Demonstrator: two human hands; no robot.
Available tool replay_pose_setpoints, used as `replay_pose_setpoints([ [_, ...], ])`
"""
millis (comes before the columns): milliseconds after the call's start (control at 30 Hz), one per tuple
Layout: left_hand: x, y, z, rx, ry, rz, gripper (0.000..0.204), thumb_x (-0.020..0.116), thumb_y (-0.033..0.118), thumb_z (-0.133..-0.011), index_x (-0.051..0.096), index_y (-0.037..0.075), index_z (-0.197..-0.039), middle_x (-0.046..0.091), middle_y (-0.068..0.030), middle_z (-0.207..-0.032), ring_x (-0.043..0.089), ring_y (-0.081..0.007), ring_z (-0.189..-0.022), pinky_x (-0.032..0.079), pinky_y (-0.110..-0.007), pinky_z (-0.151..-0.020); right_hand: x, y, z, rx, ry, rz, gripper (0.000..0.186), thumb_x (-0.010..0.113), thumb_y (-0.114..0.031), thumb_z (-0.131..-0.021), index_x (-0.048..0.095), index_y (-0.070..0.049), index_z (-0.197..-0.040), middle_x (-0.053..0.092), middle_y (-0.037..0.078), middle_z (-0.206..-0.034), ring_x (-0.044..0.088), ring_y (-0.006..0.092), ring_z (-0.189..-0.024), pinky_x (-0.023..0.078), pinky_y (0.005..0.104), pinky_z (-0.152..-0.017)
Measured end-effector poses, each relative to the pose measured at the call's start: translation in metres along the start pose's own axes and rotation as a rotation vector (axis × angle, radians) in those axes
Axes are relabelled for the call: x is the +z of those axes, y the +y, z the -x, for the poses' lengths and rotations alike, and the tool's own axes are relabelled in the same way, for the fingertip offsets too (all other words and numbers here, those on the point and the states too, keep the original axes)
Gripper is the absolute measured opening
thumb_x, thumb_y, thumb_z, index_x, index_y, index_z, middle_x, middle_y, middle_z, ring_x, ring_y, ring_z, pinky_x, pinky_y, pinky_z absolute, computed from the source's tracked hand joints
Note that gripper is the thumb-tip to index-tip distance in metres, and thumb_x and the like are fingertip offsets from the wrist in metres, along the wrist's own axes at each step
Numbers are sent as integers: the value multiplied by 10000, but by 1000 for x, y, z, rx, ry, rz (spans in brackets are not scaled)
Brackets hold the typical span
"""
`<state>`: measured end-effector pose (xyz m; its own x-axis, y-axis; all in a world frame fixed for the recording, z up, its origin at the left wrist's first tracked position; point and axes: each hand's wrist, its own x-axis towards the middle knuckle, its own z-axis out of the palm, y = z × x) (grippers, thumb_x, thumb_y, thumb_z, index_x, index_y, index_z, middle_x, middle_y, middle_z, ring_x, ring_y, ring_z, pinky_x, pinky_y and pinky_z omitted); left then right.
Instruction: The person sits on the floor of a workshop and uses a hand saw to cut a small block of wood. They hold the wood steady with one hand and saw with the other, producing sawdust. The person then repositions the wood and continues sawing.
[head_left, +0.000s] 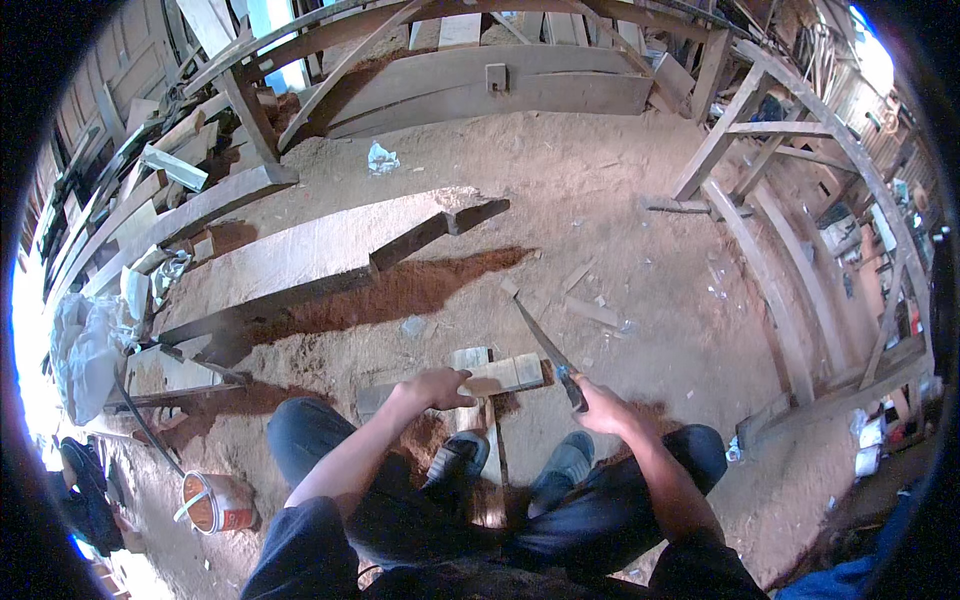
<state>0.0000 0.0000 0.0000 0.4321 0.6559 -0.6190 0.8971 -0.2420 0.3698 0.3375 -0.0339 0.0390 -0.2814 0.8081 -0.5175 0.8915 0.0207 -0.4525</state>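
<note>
Your left forearm reached in from the near left, and your left hand [437, 388] lay palm down on the short board [508, 375], fingers loosely bent; whether they gripped it or only rested there, you could not tell. Your right forearm angled in from the near right, and your right hand [603, 404] was closed around the handle of the handsaw [540, 337]. The blade pointed far and left, just right of the board's end. The short board lay crosswise on a longer support board [473, 357], in front of your sandalled feet.

The work surface was a dirt floor [660, 260]. A thick timber slab [320, 245] lay on the far left, a bucket [217, 503] stood on the near left, and a wooden frame [790, 128] stood on the right.

Your left hand covered part of the short board; your right hand hid most of the saw handle. The saw teeth were too small to make out. Dark lens borders cut off the room's edges.
</note>
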Motion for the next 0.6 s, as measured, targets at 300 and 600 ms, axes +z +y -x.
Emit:
replay_pose_setpoints([
  [300,-8,2,6,23,41,-22,745,603,566,-857,449,62,-1383,590,-224,-1264,564,-391,-1177,467,-479,-974,-1,-1,-2,-88,48,10,643,658,-103,-770,402,-3,-1351,639,257,-1001,622,405,-981,494,438,-817],
  [600,-20,24,20,-7,-13,-37,736,599,570,-860,461,61,-1374,586,-224,-1272,566,-393,-1176,466,-485,-974,-9,-2,8,-50,4,21,677,649,-91,-773,376,-18,-1388,634,273,-1047,615,413,-1022,483,447,-834],
])
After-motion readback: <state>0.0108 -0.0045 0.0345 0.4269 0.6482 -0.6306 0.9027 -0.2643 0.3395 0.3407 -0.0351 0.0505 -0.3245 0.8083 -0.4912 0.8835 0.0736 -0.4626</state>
